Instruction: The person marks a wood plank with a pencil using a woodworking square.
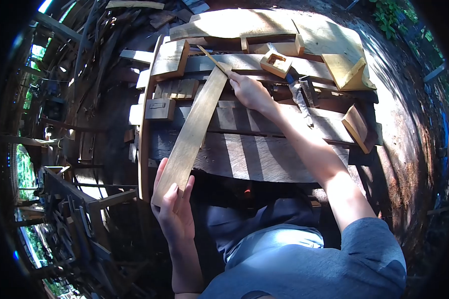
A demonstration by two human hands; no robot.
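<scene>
The left hand [178, 207] clamps its grip on the plank [194, 129] left of centre, apparently steadying it, while the right hand [251, 92] pinches a thin stick [210, 57] at its upper end.

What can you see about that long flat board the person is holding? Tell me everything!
The long flat board looks like pale brown wood with faint grain and straight long edges. It slants over the bench, from the near left up toward the far middle. The left hand grips its near end. At the far end, the right hand holds a thin strip that seems to touch it. Its underside is hidden.
</scene>
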